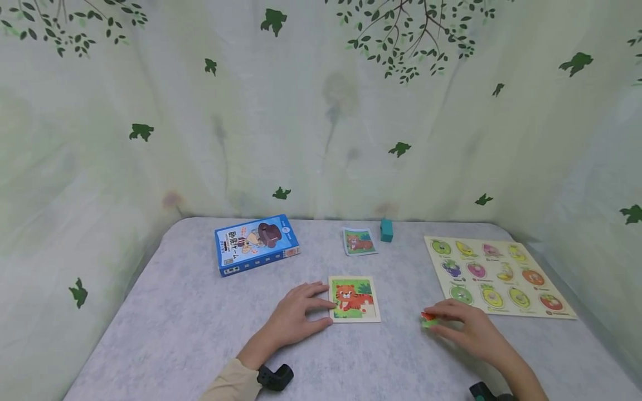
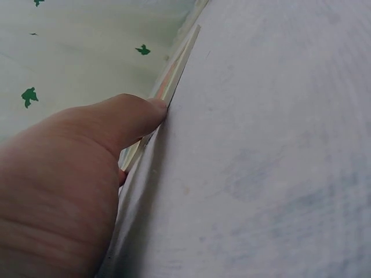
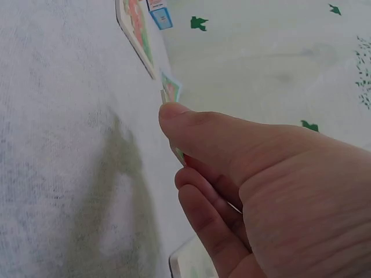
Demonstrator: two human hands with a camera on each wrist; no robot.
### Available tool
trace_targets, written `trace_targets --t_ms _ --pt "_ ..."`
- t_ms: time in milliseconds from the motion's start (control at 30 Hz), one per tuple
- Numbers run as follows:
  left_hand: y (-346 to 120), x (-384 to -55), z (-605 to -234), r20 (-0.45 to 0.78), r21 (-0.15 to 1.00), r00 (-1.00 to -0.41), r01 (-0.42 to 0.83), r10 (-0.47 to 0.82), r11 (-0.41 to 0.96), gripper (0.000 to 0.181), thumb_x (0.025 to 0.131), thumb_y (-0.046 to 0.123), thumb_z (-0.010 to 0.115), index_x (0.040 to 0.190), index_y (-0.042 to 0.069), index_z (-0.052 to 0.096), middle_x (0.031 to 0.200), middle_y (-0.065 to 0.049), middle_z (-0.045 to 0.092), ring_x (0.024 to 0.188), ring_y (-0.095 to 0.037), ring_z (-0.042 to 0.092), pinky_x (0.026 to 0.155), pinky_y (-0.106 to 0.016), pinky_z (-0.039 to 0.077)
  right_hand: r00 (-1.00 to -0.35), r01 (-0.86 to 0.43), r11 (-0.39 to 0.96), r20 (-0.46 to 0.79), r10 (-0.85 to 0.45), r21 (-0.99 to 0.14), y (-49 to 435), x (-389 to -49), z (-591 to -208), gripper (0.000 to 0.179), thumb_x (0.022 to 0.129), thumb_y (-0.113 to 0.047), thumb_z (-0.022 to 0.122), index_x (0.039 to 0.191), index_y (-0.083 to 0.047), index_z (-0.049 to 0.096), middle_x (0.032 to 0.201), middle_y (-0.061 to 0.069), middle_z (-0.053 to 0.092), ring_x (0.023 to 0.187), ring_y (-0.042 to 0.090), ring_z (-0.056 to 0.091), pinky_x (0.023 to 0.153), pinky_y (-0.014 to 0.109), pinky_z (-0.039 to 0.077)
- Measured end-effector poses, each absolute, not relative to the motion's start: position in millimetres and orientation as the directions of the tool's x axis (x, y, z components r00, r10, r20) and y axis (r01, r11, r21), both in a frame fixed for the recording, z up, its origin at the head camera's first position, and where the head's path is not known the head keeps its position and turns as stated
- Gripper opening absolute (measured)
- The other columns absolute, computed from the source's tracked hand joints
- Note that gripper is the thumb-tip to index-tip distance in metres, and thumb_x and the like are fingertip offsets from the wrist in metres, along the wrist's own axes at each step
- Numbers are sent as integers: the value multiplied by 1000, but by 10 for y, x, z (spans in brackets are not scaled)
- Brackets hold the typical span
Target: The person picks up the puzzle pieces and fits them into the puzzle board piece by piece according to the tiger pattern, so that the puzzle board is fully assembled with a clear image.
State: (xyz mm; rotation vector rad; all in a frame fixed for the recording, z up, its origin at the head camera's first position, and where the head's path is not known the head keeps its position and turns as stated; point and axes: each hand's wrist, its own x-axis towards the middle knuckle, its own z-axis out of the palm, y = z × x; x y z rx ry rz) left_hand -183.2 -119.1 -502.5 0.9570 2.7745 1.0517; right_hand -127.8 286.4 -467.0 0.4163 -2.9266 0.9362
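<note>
A square tiger puzzle (image 1: 354, 299) lies flat in the middle of the table, its lower right part showing a pale bare patch. Along its left edge rests my left hand (image 1: 297, 316), fingers spread and fairly straight. The left wrist view shows the thumb (image 2: 142, 116) against the puzzle's side. To the right, my right hand (image 1: 463, 328) pinches a small red and green puzzle piece (image 1: 428, 318) between thumb and fingers. In the right wrist view most of that piece is hidden behind the thumb (image 3: 179, 116), and the hand casts a shadow on the table.
A blue game box (image 1: 257, 245) lies at the back left. Behind the puzzle are a tiger picture card (image 1: 359, 242) and a small teal block (image 1: 386, 230). A fruit picture board (image 1: 481, 281) lies at the right. A printed curtain (image 1: 321, 111) hangs behind the table.
</note>
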Motion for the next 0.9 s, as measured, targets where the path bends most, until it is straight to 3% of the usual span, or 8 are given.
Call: trace_targets --t_ms 567,900 --pt "-1188 -1853 -5058 185 603 -811 540 555 588 34 94 44 75 123 26 77 151 -1 57 149 -28 41 122 -58 30 -917 -395 758 175 -359 -519 2638 -1446 -4612 25 91 -30 80 115 -28 80 108 -15 68 96 4 61 79 28 56" --pt "-1177 -1853 -5046 204 588 -805 556 557 587 34 94 44 74 123 27 77 151 -2 57 148 -29 43 121 -59 32 -908 -409 723 171 -381 -557 2447 -1510 -4585 26 92 -28 79 117 -24 79 108 -14 68 97 9 63 84 29 58"
